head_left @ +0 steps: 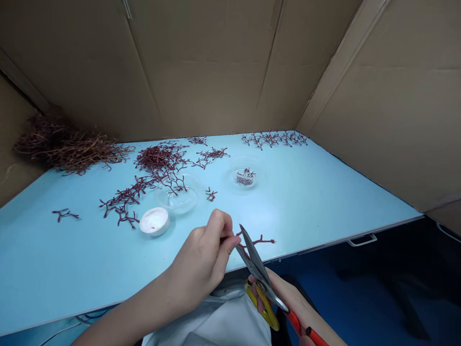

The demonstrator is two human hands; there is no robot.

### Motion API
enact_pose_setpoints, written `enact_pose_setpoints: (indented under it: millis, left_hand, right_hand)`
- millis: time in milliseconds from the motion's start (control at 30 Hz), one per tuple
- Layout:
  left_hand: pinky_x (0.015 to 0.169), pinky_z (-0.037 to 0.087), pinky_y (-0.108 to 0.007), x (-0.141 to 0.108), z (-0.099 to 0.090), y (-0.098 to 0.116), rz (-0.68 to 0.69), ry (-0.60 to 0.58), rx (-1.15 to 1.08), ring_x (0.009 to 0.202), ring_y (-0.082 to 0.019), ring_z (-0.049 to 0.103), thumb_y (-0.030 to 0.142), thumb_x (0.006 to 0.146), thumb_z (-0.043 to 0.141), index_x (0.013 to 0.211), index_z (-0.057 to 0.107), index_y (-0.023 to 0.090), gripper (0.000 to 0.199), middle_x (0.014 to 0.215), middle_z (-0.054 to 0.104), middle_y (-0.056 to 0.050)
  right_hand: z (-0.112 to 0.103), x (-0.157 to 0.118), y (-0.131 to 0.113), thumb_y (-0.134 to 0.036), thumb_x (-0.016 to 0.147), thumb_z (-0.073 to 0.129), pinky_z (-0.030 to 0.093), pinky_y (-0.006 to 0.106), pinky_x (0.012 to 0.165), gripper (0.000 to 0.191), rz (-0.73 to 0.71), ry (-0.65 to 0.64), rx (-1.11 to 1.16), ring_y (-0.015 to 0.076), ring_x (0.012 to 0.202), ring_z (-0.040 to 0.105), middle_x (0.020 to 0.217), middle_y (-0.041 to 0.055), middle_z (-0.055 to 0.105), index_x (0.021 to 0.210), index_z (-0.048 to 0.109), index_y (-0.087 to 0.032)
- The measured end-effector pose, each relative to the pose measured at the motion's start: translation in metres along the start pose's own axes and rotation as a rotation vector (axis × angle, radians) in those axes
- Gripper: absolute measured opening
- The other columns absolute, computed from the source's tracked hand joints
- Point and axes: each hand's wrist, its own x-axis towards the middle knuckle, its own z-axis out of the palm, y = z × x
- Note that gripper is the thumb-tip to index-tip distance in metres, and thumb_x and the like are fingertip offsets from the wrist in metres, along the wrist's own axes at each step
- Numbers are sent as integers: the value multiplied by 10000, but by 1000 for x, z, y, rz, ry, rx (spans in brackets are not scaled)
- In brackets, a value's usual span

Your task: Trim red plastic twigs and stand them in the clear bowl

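Observation:
My left hand (201, 259) pinches a small dark red branched twig (262, 240) between thumb and fingertips, just over the front edge of the table. Part of the twig is hidden by the fingers and by metal blades. In my right hand (293, 295) is a pair of scissors (255, 257), with red and yellow on the handle side. Its blades are slightly apart, pointing up and left, and cross the twig right by my left thumb. Left of my left hand stands a white round dish (154, 222) with a tiny reddish bit inside.
A clear bowl (185, 204) has twigs over its rim; another clear bowl (246, 190) holds small clippings. Branched twigs (154, 157) lie heaped and scattered on the blue table (324, 192). A brown bundle (79, 151) sits far left, more twigs (273, 138) at the back. Cardboard walls surround the table.

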Motion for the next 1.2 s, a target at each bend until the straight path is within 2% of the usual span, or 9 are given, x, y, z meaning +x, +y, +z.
enact_pose_setpoints:
  millis: [233,400,533,767,967,1200]
  left_hand:
    - [438,319,-184,1,3,2,-1,28,42,504,-110,496,155,792,383,734,330,214,99,609,518,26]
    - [439,317,-180,0,3,2,26,46,36,506,-106,476,141,794,379,742,317,220,113,603,493,32]
    - [432,305,-177,-2,6,3,35,67,7,488,-98,441,138,791,383,734,312,220,123,580,454,41]
    - [447,307,-174,-3,10,1,53,97,-60,476,-82,402,114,787,374,709,293,219,153,584,416,52]
    - [449,305,-169,-2,10,2,66,116,-66,470,-77,388,100,784,379,699,288,218,171,572,408,58]
    - [448,308,-172,-2,11,4,70,129,-99,467,-75,382,94,781,380,695,284,215,176,582,406,52]
  right_hand:
    - [8,-7,10,-705,693,214,408,338,794,736,7,85,-36,275,983,480,1092,108,502,1195,410,-203]
    - [4,-9,8,-684,690,286,394,345,828,723,10,70,-74,285,1029,453,1128,114,488,1216,393,-200]
    - [8,-13,9,-654,705,321,402,355,820,693,1,142,-66,298,1042,447,1156,126,473,1220,396,-196]
    - [23,-9,9,-696,697,210,435,313,739,727,8,250,-71,270,929,504,1038,114,518,1178,421,-193]
    - [18,3,16,-798,565,206,441,260,617,868,-49,121,-41,225,745,526,879,81,540,1090,478,-163]
    - [21,2,11,-754,647,200,421,253,575,768,-27,127,-95,195,655,503,794,60,520,1072,478,-178]
